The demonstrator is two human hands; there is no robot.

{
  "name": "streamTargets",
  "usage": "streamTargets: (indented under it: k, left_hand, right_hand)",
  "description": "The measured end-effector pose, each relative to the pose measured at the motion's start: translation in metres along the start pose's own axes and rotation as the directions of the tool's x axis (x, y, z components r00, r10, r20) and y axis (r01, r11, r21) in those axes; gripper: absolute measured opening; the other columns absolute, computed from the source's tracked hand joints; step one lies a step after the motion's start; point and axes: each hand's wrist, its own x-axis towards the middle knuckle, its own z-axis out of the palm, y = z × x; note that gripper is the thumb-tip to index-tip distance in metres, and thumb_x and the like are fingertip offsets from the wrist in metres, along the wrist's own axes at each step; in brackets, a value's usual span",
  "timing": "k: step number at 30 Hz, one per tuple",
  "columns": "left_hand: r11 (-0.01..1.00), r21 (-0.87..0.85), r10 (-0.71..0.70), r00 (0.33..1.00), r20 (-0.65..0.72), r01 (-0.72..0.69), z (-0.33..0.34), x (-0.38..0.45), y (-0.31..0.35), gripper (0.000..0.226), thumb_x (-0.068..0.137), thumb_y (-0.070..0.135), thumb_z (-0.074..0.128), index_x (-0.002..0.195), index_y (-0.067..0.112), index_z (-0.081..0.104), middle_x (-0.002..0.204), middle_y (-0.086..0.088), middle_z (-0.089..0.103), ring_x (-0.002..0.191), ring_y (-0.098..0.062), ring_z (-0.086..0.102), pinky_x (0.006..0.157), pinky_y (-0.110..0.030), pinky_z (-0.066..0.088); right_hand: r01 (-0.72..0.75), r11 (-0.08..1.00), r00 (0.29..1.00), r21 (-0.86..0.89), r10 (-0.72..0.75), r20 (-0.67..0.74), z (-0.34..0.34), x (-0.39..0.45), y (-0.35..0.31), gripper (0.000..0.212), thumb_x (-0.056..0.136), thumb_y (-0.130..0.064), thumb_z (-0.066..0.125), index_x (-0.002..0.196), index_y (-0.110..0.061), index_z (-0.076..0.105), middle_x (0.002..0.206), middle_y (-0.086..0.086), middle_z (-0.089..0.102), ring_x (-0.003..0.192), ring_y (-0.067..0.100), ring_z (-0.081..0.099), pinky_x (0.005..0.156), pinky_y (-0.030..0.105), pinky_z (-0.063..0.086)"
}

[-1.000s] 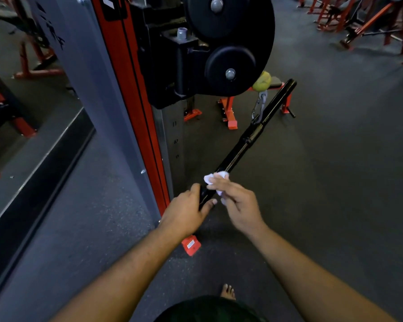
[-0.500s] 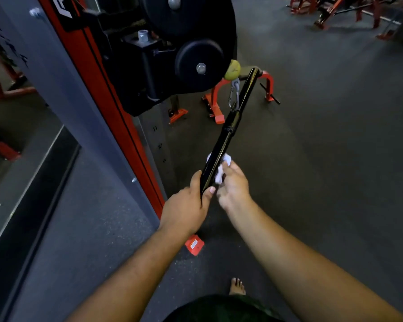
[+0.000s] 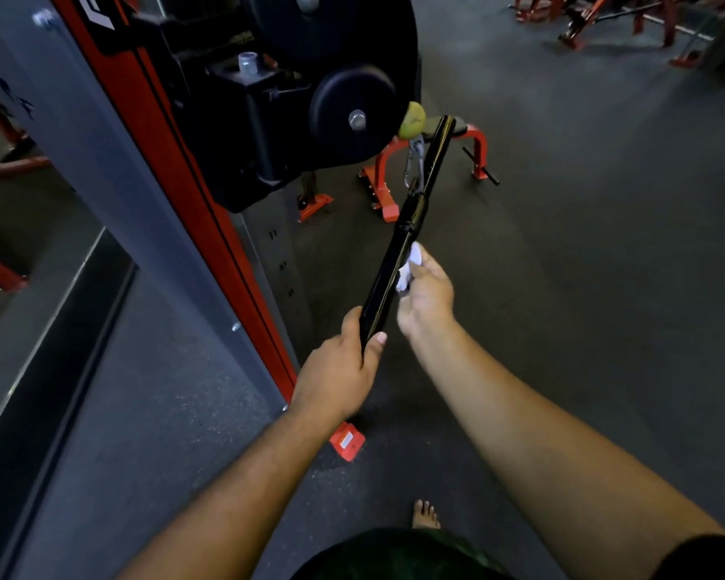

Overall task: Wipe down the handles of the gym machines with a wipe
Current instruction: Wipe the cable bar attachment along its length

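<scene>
A straight black bar handle (image 3: 409, 226) hangs from a silver carabiner (image 3: 413, 165) under a yellow-green ball stop (image 3: 412, 120) on the cable machine. It slants from upper right down to lower left. My left hand (image 3: 338, 372) grips the bar's near end. My right hand (image 3: 427, 297) holds a crumpled white wipe (image 3: 409, 267) and presses it against the right side of the bar, a little below its middle collar.
The red and grey machine upright (image 3: 176, 194) and black pulley housing (image 3: 323, 102) stand close on the left. A red low bench frame (image 3: 432, 161) sits behind the bar. More red equipment (image 3: 612, 18) is at the far right. A red machine foot (image 3: 347, 441) and my bare foot (image 3: 425, 514) are on the dark floor.
My right hand has slid the wipe up the bar, away from my left hand. The bar now stands steeper than a second ago. My left hand keeps its grip.
</scene>
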Motion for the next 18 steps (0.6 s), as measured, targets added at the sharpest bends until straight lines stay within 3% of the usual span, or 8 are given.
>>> streamTargets:
  k: [2, 4, 7, 10, 12, 14, 16, 18]
  left_hand:
    - [1.000, 0.006, 0.002, 1.000, -0.017, -0.002, -0.001, 0.001, -0.001, 0.059, 0.106, 0.057, 0.030, 0.156, 0.028, 0.020, 0.113, -0.008, 0.071, 0.096, -0.031, 0.070, 0.069, -0.037, 0.049]
    - [1.000, 0.013, -0.003, 1.000, -0.026, 0.004, -0.003, 0.005, -0.003, 0.056, 0.107, 0.055, 0.031, 0.155, 0.028, 0.021, 0.112, -0.009, 0.071, 0.096, -0.033, 0.070, 0.069, -0.038, 0.050]
    - [1.000, 0.008, -0.014, 1.000, -0.014, 0.014, -0.007, 0.011, -0.008, 0.056, 0.106, 0.057, 0.029, 0.154, 0.028, 0.022, 0.115, -0.011, 0.071, 0.099, -0.035, 0.069, 0.078, -0.046, 0.057]
    - [1.000, -0.020, -0.018, 1.000, 0.002, 0.018, -0.007, 0.016, -0.010, 0.059, 0.106, 0.058, 0.030, 0.156, 0.028, 0.023, 0.123, -0.012, 0.069, 0.107, -0.038, 0.067, 0.085, -0.048, 0.055]
    - [0.999, -0.052, -0.016, 1.000, 0.012, 0.016, -0.004, 0.017, -0.009, 0.059, 0.106, 0.057, 0.032, 0.157, 0.029, 0.022, 0.124, -0.012, 0.068, 0.108, -0.037, 0.066, 0.084, -0.044, 0.054]
    - [0.996, -0.084, -0.012, 1.000, 0.024, 0.014, -0.001, 0.016, -0.009, 0.059, 0.107, 0.054, 0.034, 0.158, 0.029, 0.021, 0.127, -0.013, 0.067, 0.110, -0.036, 0.066, 0.085, -0.041, 0.051]
    - [0.994, -0.105, -0.012, 1.000, 0.020, 0.014, 0.000, 0.016, -0.010, 0.059, 0.107, 0.052, 0.036, 0.159, 0.028, 0.021, 0.130, -0.014, 0.066, 0.113, -0.036, 0.065, 0.086, -0.040, 0.050]
    - [0.994, -0.107, -0.013, 1.000, -0.003, 0.013, -0.001, 0.015, -0.014, 0.059, 0.107, 0.053, 0.036, 0.159, 0.028, 0.021, 0.128, -0.011, 0.067, 0.110, -0.033, 0.067, 0.083, -0.039, 0.051]
  right_hand:
    - [-0.035, 0.999, 0.997, 0.019, 0.034, 0.067, -0.008, -0.031, 0.014, 0.036, 0.101, 0.004, 0.044, 0.128, -0.006, 0.066, 0.087, 0.009, 0.075, 0.068, 0.018, 0.063, 0.068, 0.027, 0.052]
    - [-0.116, 0.993, 0.983, 0.023, 0.111, 0.144, -0.029, -0.063, 0.031, 0.034, 0.100, 0.004, 0.048, 0.125, -0.006, 0.068, 0.113, 0.015, 0.075, 0.099, 0.024, 0.073, 0.083, 0.029, 0.059]
    - [-0.151, 0.985, 0.968, -0.081, 0.164, 0.189, -0.052, -0.078, 0.044, 0.031, 0.097, 0.007, 0.053, 0.121, -0.002, 0.069, 0.107, 0.016, 0.075, 0.094, 0.023, 0.072, 0.078, 0.028, 0.060]
    - [0.122, 0.972, 0.991, -0.203, -0.108, 0.079, -0.045, -0.038, 0.024, 0.036, 0.095, 0.010, 0.049, 0.115, -0.008, 0.072, 0.112, 0.011, 0.074, 0.106, 0.024, 0.069, 0.095, 0.035, 0.055]
    - [0.364, 0.822, 0.926, -0.438, -0.369, 0.077, -0.032, -0.006, -0.003, 0.041, 0.096, 0.002, 0.050, 0.125, -0.019, 0.070, 0.125, 0.000, 0.071, 0.118, 0.011, 0.065, 0.108, 0.035, 0.050]
    - [0.545, 0.502, 0.813, -0.671, -0.511, 0.279, -0.019, 0.011, -0.022, 0.042, 0.100, -0.006, 0.050, 0.134, -0.025, 0.066, 0.132, -0.007, 0.067, 0.122, 0.003, 0.061, 0.110, 0.030, 0.047]
    - [0.637, 0.259, 0.735, -0.726, -0.487, 0.471, -0.016, 0.018, -0.019, 0.043, 0.102, -0.006, 0.050, 0.140, -0.024, 0.061, 0.140, -0.002, 0.062, 0.127, 0.010, 0.059, 0.109, 0.034, 0.048]
    - [0.699, 0.126, 0.674, -0.704, -0.443, 0.591, -0.025, 0.011, 0.001, 0.046, 0.102, -0.004, 0.050, 0.145, -0.019, 0.056, 0.147, 0.005, 0.056, 0.131, 0.018, 0.056, 0.109, 0.037, 0.047]
